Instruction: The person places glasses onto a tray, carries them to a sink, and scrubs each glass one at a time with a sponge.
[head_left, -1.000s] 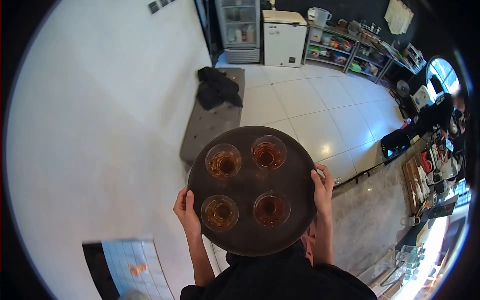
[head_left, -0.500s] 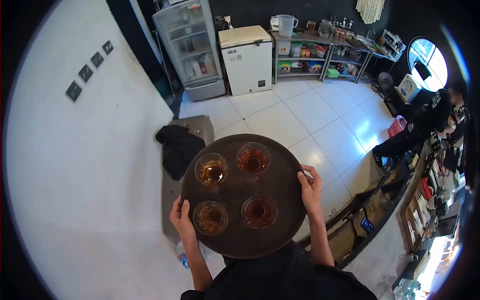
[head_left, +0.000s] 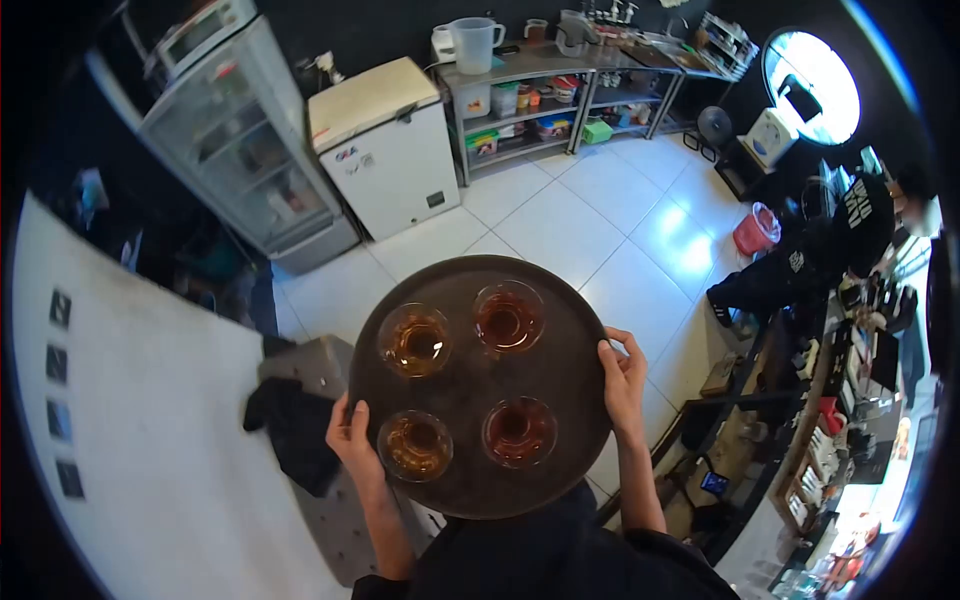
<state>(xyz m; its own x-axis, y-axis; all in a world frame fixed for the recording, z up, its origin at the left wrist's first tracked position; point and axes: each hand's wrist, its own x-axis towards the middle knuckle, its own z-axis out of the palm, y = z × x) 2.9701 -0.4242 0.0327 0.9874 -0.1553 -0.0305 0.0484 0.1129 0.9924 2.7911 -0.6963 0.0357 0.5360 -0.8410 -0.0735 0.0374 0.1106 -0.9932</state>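
Observation:
A round dark brown serving tray is held out in front of my body, gripped at both sides. On it stand several clear glasses: an amber drink at upper left, a reddish drink at upper right, another amber drink at lower left and a darker red one at lower right. My left hand is closed on the left rim, thumb on top. At the right rim my right hand is closed too, its thumb over the edge. The fingers under the tray are hidden.
A glass-door fridge and a white chest freezer stand ahead, beside steel shelving. A dark cloth lies on a grey bench at left. On the right, a person in black stands near a cluttered counter and red bucket.
My view has turned left and moved forward, so the fridge and freezer look nearer and the wall lies further left. Both hands still hold the tray, with the glasses in the same arrangement.

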